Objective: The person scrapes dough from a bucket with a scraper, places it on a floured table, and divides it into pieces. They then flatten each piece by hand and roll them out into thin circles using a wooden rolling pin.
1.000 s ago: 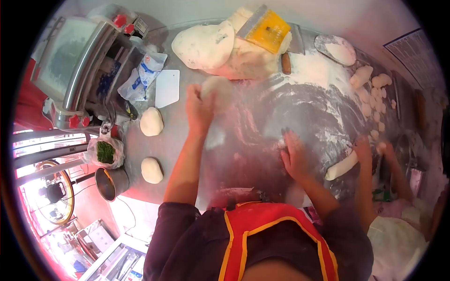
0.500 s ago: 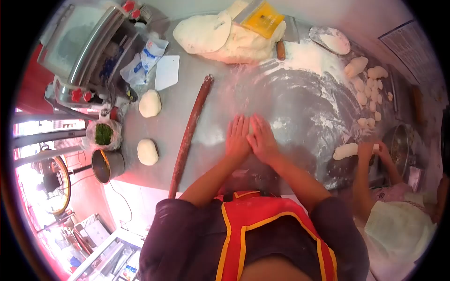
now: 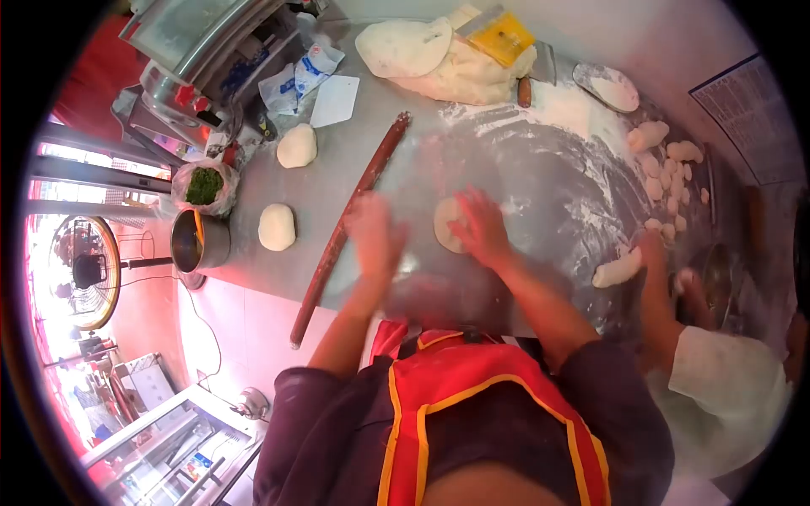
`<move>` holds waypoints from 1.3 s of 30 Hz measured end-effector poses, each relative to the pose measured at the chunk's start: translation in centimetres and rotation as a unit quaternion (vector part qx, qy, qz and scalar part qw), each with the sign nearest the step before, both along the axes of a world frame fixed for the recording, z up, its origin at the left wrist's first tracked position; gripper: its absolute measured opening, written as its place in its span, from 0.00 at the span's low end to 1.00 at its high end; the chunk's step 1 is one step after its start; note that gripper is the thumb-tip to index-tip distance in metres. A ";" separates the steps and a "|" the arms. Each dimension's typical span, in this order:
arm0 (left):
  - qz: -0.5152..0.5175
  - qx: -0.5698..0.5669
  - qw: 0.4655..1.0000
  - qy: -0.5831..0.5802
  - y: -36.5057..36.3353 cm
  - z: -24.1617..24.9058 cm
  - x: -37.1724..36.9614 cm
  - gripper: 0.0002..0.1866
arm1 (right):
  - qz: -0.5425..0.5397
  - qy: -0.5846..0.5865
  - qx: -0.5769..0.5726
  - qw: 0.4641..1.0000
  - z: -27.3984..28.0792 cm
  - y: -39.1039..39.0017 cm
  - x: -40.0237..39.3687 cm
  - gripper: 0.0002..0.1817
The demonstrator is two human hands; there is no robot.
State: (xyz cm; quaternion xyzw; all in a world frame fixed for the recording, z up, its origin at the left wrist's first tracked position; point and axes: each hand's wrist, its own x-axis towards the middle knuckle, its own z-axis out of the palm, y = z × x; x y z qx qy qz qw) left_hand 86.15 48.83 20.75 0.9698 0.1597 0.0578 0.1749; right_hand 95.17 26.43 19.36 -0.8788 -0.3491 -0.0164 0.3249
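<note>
My left hand (image 3: pixel 374 234), just right of the rolling pin (image 3: pixel 346 226), is motion-blurred; can't tell fingers or whether it's touching the table. Right hand (image 3: pixel 481 228) covers approx half the dough disc (image 3: pixel 445 224). Dough machine (image 3: pixel 198 51), far side of the pin, cut off by frame edge. Co-worker's hand (image 3: pixel 693 287) w/ 1 blurred white bit, can't ID it.

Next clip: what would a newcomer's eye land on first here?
The right hand presses a flat dough disc on the floured steel table, the blurred left hand beside a long rolling pin. At the far edge sits a big dough mass.
</note>
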 end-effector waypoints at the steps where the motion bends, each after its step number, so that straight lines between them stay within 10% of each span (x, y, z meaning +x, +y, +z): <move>1: 0.053 -0.013 0.998 -0.015 2.5 -0.2 -2.1 0.37 | -0.010 -0.023 -0.020 0.999 0.3 0.4 -0.7 0.35; 6: 0.140 0.016 0.990 0.028 7.3 -0.4 -8.5 0.25 | 0.011 -0.074 -0.010 0.997 -0.3 -2.0 -6.4 0.38; 12: 0.118 0.008 0.993 0.002 6.9 -1.1 -9.5 0.19 | -0.314 -0.148 -0.090 0.934 -2.3 -11.0 -1.1 0.34; 21: -0.004 -0.042 0.998 -0.041 2.6 2.3 -8.7 0.20 | -0.045 -0.010 -0.005 0.999 -1.9 -1.6 -3.1 0.33; 24: -0.089 -0.047 0.995 -0.005 1.1 2.6 -7.3 0.20 | -0.125 -0.040 0.055 0.990 2.1 -5.1 -3.8 0.34; 28: -0.265 0.005 0.964 -0.023 -1.1 3.0 -4.2 0.18 | -0.081 -0.057 -0.143 0.985 5.2 -10.3 -3.2 0.37; 30: -0.232 -0.001 0.972 -0.035 -1.2 2.9 -3.4 0.18 | -0.055 0.112 -0.180 0.976 3.0 -13.3 -3.5 0.38; 39: -0.118 0.064 0.991 -0.024 0.2 0.0 2.7 0.36 | -0.247 -0.062 -0.230 0.939 0.1 -11.1 -2.4 0.30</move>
